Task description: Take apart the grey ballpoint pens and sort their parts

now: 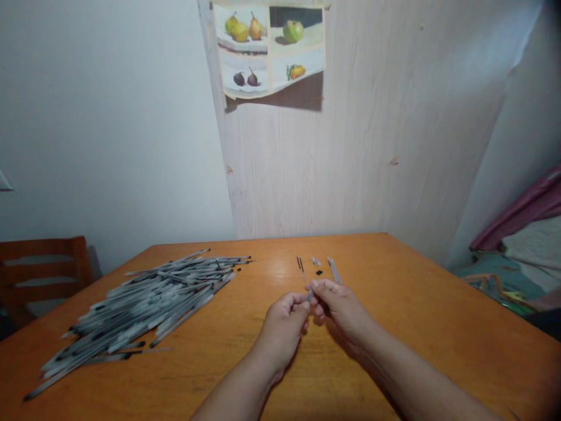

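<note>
Over the middle of the table, my left hand point(284, 327) and my right hand point(344, 307) meet with fingertips pinched. Between them is a small greyish pen part point(310, 294), mostly hidden by the fingers. Just beyond my hands lie thin dark-tipped pen refills point(300, 266), small clear pieces point(316, 261) and small black plugs point(319, 272). A translucent pen barrel point(333, 270) lies partly behind my right hand. To the left spreads a large heap of clear pens with black ends point(153, 298).
The orange wooden table point(416, 327) reaches back to the wall. A wooden chair point(44, 266) stands at its left. Cloth and other items point(526, 263) are at the right. A fruit picture point(269, 49) hangs on the wall.
</note>
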Motion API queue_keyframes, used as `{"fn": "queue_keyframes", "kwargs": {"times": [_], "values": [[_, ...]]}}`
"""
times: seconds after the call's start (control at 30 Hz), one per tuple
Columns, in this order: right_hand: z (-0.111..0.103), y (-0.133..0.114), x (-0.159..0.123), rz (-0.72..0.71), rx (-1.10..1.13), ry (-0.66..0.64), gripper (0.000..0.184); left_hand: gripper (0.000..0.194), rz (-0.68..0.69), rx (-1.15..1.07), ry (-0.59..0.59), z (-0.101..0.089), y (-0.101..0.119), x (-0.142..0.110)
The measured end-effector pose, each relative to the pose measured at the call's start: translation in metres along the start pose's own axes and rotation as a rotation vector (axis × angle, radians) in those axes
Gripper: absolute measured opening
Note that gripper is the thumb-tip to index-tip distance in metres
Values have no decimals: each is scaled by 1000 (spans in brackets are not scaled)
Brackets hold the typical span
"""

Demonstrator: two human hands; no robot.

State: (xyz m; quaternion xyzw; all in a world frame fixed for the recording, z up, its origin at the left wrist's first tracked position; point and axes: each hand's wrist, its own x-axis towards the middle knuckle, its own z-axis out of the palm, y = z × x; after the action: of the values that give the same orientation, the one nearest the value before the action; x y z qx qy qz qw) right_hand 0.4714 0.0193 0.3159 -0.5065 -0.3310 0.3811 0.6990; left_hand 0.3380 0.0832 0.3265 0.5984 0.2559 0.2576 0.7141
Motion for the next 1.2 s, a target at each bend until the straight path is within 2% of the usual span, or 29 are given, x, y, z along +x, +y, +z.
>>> {"fn": "queue_keyframes", "kwargs": {"times": [0.13,0.27,0.4,0.5,0.57,0.7,0.87,1.07,1.2], "values": [[-2,3,1,29,3,31,38,29,-24,-224,6,-5,4,1],[2,5,-2,127,-20,-10,35,32,-29,-354,68,-14,8,5],[13,4,-10,230,-67,-127,41,32,-42,-405,97,-17,6,8],[21,4,-16,242,-78,-218,49,33,-57,-418,33,-15,5,7],[23,5,-19,217,-74,-233,50,34,-60,-420,9,-14,5,7],[25,6,-22,204,27,-264,43,29,-28,-505,119,-17,11,10],[25,0,-24,339,179,-337,39,29,-2,-622,154,-22,23,11],[25,-4,-26,418,234,-393,57,24,-14,-613,119,-19,25,8],[26,-4,-28,363,244,-348,42,17,20,-607,134,-19,22,10]]}}
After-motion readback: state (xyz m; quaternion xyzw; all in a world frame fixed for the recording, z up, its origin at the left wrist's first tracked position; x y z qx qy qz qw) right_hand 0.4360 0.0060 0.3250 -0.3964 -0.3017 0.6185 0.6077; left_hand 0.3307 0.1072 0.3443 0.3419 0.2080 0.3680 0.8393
